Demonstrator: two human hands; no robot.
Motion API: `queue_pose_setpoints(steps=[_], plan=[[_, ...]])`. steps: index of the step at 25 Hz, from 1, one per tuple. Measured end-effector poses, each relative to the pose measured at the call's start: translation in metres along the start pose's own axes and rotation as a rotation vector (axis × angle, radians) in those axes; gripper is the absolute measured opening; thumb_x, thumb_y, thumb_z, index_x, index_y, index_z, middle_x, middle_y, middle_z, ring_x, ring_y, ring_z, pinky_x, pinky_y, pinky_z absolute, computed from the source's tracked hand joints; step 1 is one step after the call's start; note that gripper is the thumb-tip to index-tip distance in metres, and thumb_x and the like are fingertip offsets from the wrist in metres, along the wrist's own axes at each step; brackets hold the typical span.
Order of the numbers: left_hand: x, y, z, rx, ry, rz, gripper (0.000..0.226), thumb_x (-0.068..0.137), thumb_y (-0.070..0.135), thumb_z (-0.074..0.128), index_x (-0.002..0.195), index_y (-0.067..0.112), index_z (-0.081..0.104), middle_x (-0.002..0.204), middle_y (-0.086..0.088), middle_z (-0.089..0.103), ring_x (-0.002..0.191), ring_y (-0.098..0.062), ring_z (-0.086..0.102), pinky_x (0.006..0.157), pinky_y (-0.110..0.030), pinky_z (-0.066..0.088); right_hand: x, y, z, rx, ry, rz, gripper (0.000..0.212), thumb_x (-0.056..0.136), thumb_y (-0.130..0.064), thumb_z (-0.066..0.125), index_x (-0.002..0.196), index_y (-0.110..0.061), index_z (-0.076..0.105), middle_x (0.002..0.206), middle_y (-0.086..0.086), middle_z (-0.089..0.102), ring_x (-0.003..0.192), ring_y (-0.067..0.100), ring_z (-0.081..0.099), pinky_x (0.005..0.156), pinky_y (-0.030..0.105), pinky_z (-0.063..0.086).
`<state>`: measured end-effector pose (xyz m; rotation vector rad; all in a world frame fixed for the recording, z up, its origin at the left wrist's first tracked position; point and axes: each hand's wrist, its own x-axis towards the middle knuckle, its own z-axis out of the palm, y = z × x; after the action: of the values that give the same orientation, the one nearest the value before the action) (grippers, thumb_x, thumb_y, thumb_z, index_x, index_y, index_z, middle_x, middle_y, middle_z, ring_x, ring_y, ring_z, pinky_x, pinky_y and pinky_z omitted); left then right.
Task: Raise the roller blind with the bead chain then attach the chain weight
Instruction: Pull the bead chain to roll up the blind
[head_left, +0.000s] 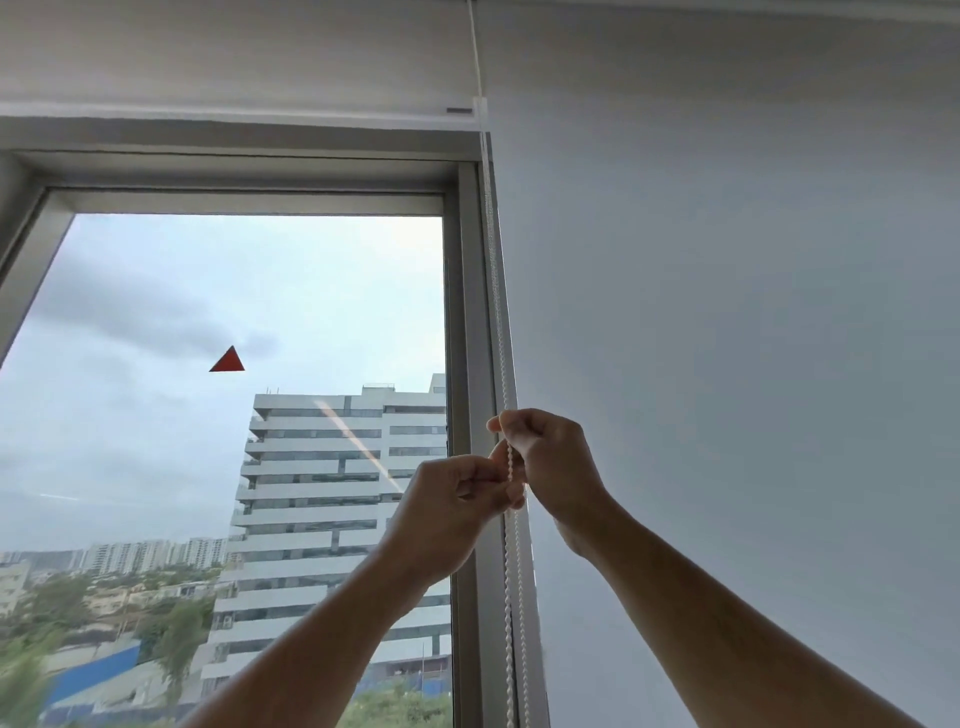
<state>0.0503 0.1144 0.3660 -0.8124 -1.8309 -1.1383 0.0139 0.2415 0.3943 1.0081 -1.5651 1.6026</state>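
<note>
A white bead chain (500, 332) hangs down the right side of the window frame, from the top of the view to the bottom edge. The roller blind (234, 57) is pale grey and its bottom bar (249, 115) sits high, just above the window's top. My right hand (550, 462) is closed around the chain at mid height. Just below and left of it, my left hand (457, 499) pinches the chain between thumb and fingers. Two strands continue below the hands (514, 623). No chain weight is in view.
A second pale blind (727, 312) covers the pane on the right. The grey window frame post (470, 312) stands just left of the chain. A red triangle sticker (228, 360) is on the glass, with a white building outside.
</note>
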Motion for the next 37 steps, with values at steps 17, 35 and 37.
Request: queue_pose_setpoints(steps=[17,35,37], plan=[[-0.115,-0.098,0.049,-0.146,-0.059,-0.249,0.020,0.081,0.001,0.075,0.086,0.020,0.072,0.065,0.003,0.074,0.058,-0.010,0.068,0.058,-0.024,0.055,-0.105,0.099,-0.018,0.007,-0.095,0.124,0.006,0.087,-0.014,0.073,0.092,-0.014,0.070,0.076,0.008,0.076,0.062,0.007,0.072,0.058,0.011,0.051],[-0.271,-0.186,0.121,-0.012,-0.062,-0.524,0.024,0.079,0.007,0.078,0.081,0.030,0.072,0.071,0.009,0.074,0.067,-0.005,0.069,0.072,-0.032,0.059,-0.241,0.214,-0.035,0.071,-0.071,0.360,0.008,0.081,-0.010,0.079,0.085,-0.015,0.074,0.074,0.000,0.075,0.069,0.014,0.071,0.071,0.030,0.058],[-0.284,-0.192,0.130,-0.025,-0.062,-0.565,0.021,0.080,0.008,0.078,0.081,0.028,0.073,0.067,0.014,0.073,0.065,-0.003,0.068,0.069,-0.028,0.056,-0.257,0.225,-0.037,0.059,-0.078,0.391,0.007,0.082,-0.011,0.079,0.084,-0.016,0.075,0.074,0.002,0.075,0.068,0.015,0.070,0.073,0.034,0.059]])
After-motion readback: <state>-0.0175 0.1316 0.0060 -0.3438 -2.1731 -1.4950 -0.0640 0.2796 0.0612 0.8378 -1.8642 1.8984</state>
